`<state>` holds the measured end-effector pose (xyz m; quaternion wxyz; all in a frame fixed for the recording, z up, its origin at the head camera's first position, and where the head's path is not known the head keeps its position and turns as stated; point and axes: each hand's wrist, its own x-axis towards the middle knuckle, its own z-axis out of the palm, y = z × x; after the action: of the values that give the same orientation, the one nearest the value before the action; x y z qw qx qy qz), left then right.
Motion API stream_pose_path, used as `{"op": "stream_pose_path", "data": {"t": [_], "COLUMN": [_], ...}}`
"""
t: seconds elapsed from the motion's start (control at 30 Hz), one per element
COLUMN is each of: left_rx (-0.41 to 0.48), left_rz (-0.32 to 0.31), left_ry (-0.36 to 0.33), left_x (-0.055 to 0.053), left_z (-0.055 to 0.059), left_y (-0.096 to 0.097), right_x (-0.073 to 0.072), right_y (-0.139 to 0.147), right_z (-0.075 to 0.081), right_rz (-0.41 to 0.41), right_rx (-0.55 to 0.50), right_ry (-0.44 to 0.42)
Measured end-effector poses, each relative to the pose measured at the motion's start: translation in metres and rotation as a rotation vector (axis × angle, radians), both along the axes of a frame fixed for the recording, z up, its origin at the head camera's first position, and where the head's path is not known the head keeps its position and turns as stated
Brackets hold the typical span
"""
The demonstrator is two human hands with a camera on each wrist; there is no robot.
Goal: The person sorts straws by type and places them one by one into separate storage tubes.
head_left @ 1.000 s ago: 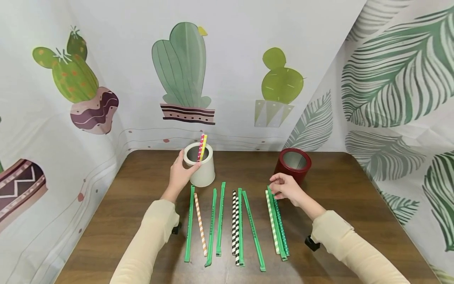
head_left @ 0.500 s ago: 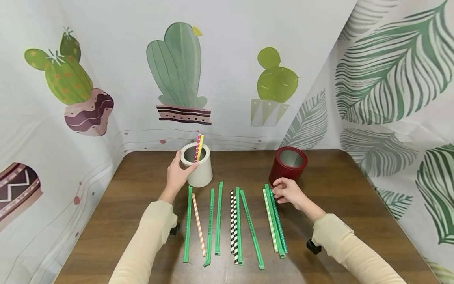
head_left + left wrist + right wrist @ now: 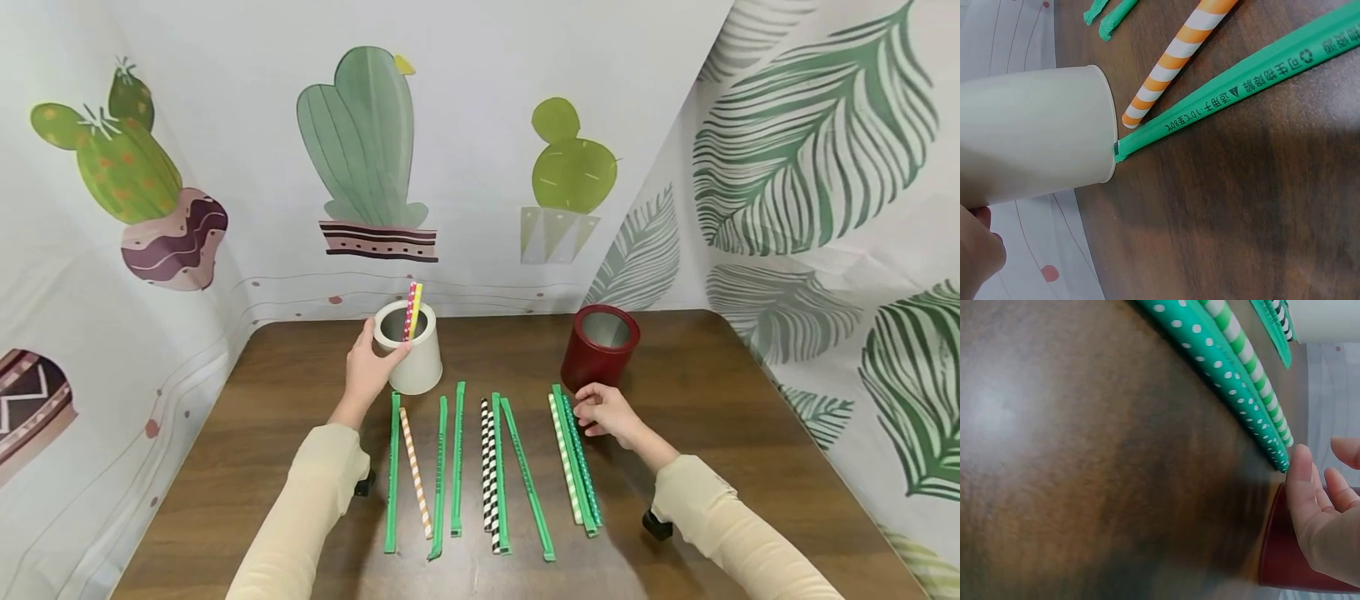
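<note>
A brown wooden table [image 3: 225,475] spreads below a cactus-print cloth [image 3: 480,125], its far edge straight at 12 o'clock and its corners rounded at 10 and 2. A strip of wood runs near that edge between a smooth white can [image 3: 420,367] at 11 o'clock and a glossy dark red can [image 3: 595,360] at 1; more wood shows outside both forearms, at 8 and 4.

The left hand [image 3: 367,373] grips the white can, thumb and fingers wrapped around its side. A pink dotted straw [image 3: 409,310] and a yellow straw [image 3: 416,310] lean inside, ends above the rim.

The right hand [image 3: 613,417] is at 2 o'clock, near the red can's base, thumb and fingertips apart, gently bent. They sit by the far end of a teal dotted straw [image 3: 587,479] — touching or not, I cannot tell.

Toward 9 o'clock lie a green-and-white straw [image 3: 567,467], black-and-white straws [image 3: 491,475], an orange-striped straw [image 3: 415,471] and several green-wrapped straws [image 3: 458,458].
</note>
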<state>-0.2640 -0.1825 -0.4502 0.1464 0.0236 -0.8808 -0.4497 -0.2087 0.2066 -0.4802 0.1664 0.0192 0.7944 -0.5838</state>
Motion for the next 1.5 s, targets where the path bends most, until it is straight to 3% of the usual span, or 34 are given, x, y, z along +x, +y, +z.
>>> {"op": "stream_pose_path", "data": {"t": [0.5,0.83,1.33,1.5], "left_rx": [0.000,0.003,-0.003,0.002], "left_rz": [-0.003,0.001,-0.001,-0.008], "left_ry": [0.003,0.018,-0.010,-0.021], "left_x": [-0.001,-0.002,0.001,0.001], "left_z": [-0.001,-0.003,0.000,0.001], "left_y": [-0.001,-0.001,0.000,0.000], "right_x": [-0.008,-0.013,-0.016,-0.017], "right_y": [-0.004,-0.011,-0.017,-0.018], "right_z": [-0.022,-0.031,-0.033,-0.032], "right_rz": [-0.048,-0.083,-0.084,-0.066], "right_rx": [0.047,0.193,0.308,0.345], "right_ry": [-0.027,0.048,0.128,0.116]}}
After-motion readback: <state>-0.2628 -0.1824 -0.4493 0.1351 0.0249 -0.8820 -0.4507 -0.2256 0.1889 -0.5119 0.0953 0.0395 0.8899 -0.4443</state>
